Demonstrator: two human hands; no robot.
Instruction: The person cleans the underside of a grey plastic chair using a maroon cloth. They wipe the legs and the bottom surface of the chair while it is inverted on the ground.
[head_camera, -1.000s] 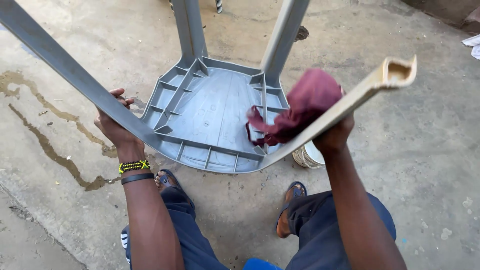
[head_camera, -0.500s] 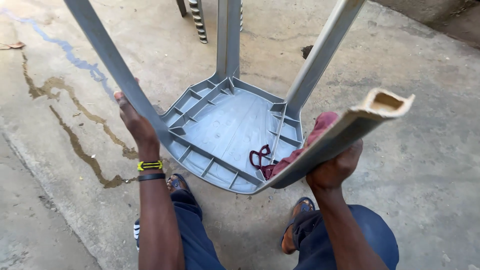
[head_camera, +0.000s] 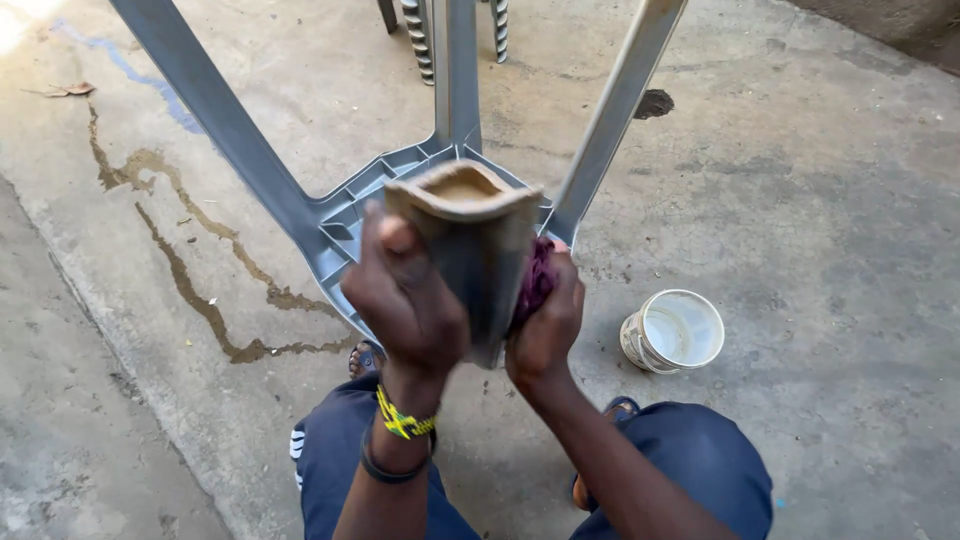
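From the head camera, an upturned grey plastic chair (head_camera: 345, 225) rests on the concrete floor (head_camera: 820, 180), one leg (head_camera: 470, 250) pointing at the camera. The left hand (head_camera: 405, 300) has its fingers wrapped around that leg. The right hand (head_camera: 545, 325) presses a dark red cloth (head_camera: 535, 280) against the leg's side. A white bucket (head_camera: 675, 332) stands nearby.

floor: grey concrete (head_camera: 800, 180) | wet streak (head_camera: 190, 280) | daylight, outdoors
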